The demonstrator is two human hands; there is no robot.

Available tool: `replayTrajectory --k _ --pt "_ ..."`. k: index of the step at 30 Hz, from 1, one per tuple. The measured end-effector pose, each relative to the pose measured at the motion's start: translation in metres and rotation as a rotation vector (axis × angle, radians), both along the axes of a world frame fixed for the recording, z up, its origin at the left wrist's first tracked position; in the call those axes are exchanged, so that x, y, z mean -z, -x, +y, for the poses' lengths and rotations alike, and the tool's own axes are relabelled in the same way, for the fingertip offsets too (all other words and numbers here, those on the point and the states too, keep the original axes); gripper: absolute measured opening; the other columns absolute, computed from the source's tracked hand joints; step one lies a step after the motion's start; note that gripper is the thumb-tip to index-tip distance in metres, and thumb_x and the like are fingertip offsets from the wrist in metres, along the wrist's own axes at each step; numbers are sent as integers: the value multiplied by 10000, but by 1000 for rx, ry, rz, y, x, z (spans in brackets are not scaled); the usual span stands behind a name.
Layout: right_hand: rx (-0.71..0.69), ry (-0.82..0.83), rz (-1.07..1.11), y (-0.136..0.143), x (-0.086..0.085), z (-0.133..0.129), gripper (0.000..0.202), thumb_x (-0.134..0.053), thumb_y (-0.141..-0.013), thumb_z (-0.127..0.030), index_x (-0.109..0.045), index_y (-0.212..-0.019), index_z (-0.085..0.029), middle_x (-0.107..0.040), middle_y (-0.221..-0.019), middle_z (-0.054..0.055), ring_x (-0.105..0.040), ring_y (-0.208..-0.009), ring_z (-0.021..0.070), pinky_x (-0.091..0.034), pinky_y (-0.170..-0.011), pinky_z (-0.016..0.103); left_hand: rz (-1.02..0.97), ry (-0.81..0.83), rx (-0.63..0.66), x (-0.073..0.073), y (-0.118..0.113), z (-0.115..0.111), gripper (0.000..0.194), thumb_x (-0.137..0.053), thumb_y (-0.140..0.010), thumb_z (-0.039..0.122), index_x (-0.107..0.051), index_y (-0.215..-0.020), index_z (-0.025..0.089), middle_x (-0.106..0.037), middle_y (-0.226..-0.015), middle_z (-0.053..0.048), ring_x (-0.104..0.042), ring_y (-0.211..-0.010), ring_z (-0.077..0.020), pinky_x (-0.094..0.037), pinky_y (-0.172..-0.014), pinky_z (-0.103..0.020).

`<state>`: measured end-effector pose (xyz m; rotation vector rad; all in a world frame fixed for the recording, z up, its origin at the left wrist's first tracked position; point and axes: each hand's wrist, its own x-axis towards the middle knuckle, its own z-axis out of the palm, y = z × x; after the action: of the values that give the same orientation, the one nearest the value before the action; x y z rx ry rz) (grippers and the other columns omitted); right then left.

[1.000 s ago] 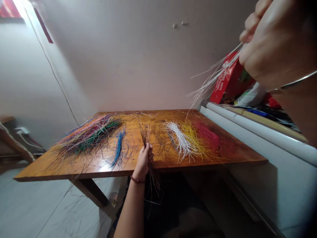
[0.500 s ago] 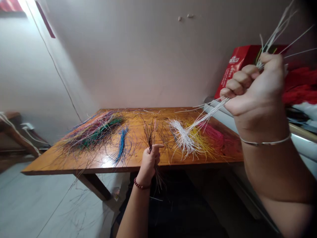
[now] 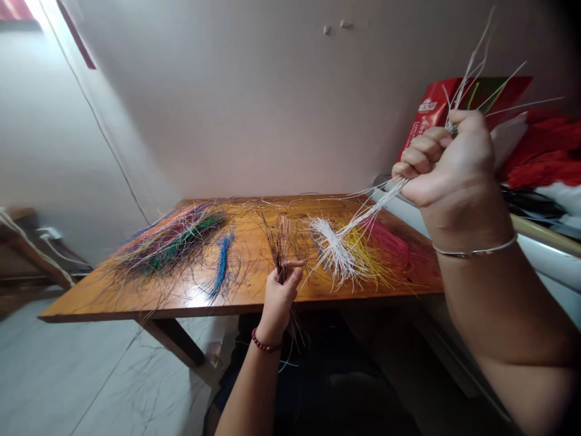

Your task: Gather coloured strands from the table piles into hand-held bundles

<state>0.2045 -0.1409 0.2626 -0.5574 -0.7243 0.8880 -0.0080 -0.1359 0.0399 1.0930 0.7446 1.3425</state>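
The right hand point(image 3: 447, 157) hides part of the white strands point(image 3: 388, 197) and red package point(image 3: 424, 115). Below the near edge of the bench point(image 3: 82, 306), the tips of the dark strands point(image 3: 278, 257) blur into shadow.

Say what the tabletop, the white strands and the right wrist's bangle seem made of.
Tabletop: probably varnished wood, orange-brown with glossy glare. White strands: perhaps plastic or coated wire, thin and stiffly splaying. Bangle: likely polished metal, silvery, shiny.
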Motion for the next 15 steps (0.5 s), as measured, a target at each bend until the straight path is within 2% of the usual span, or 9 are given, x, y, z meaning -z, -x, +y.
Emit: replayTrajectory --k 5,15 --pt "15 8 9 -7 2 4 353 -349 -758 -298 -43 -617 -195 -30 -441 -69 -9 -348 74 -78 -344 246 64 40 129 -3 1 -5 345 -689 -643 414 -676 -820 117 -312 -487 60 -212 -414 -30 -153 -386 -186" --pt "0 20 69 -25 17 12 333 -352 -744 -273 -54 -618 -196 -26 -450 -73 -10 -354 78 -60 -339 244 118 7 190 -10 6 -14 307 -670 -661 423 -669 -708 119 -377 -452 36 -293 -421 -54 -211 -419 -203"
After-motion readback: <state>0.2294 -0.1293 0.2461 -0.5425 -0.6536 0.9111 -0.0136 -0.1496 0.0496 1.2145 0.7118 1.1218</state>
